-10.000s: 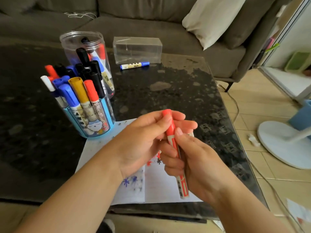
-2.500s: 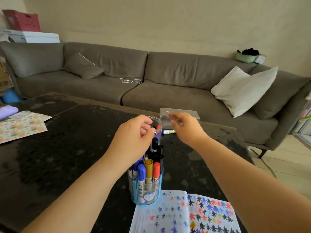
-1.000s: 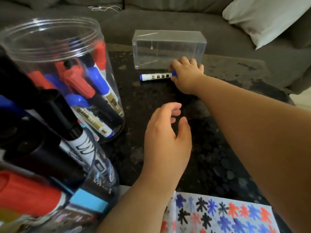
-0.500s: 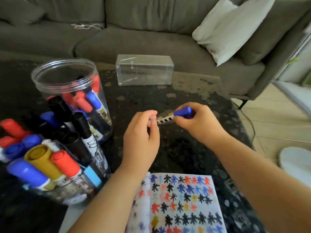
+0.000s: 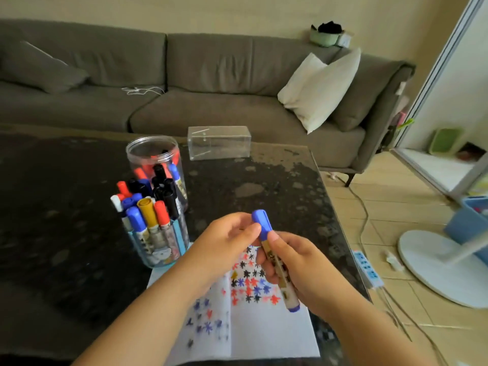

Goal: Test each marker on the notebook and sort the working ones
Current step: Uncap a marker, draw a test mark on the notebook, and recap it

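Holding the blue-capped marker with a white and gold printed barrel [image 5: 274,257] nearly upright above the open white notebook [image 5: 264,331], the right hand [image 5: 298,268] wraps its curled fingers round the barrel, thumb pressed just under the cap. The left hand [image 5: 227,241] meets the cap from the side, thumb and fingertips pinching it; the cap is still seated. The notebook page beneath carries rows of red, blue and black star marks, with bare paper towards the near edge. Left of the hands stands a short clear cup with a pale blue band [image 5: 158,247], packed with capped markers, and touching or just behind it a taller clear plastic jar [image 5: 155,165] holding more. A clear rectangular plastic box [image 5: 219,142] sits farther back on the dark speckled tabletop [image 5: 66,207].

Judged risks: a sharp pull on a tight cap could jerk the tip free and streak ink on fingers or page; a released cap could roll off the tabletop's right edge; and, with two similar containers adjacent, a tested marker could be dropped in the wrong one.
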A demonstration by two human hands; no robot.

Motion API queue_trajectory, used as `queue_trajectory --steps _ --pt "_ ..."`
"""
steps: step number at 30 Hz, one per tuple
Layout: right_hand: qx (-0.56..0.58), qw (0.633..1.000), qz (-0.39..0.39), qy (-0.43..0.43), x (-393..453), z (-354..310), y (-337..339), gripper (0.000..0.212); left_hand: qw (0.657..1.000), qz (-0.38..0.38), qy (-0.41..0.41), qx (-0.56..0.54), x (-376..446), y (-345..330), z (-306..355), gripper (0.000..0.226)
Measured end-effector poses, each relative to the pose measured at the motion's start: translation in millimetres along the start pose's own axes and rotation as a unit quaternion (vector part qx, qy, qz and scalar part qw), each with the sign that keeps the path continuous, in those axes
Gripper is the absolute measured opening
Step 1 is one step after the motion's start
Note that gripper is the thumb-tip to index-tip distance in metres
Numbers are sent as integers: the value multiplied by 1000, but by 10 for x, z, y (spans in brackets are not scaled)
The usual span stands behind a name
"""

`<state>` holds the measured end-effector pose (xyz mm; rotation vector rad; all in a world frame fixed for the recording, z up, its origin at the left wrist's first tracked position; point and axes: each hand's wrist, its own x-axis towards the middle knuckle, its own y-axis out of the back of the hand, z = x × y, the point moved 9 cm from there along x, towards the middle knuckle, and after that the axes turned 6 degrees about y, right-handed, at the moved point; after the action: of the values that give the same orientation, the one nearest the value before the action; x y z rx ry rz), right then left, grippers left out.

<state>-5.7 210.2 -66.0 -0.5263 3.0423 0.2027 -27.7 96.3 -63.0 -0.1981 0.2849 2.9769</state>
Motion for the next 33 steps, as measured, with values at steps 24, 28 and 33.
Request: queue_trajectory --steps 24,28,33 --pt "38 999 18 21 -226 348 -203 33 966 -43 44 -250 -223 -299 -394 26" --pt "-265 954 81 113 -237 294 -107 22 967 41 73 -239 -233 -281 -554 34" --pt "-243 964 69 80 -253 336 -140 26 974 84 87 -190 -269 -222 -637 51"
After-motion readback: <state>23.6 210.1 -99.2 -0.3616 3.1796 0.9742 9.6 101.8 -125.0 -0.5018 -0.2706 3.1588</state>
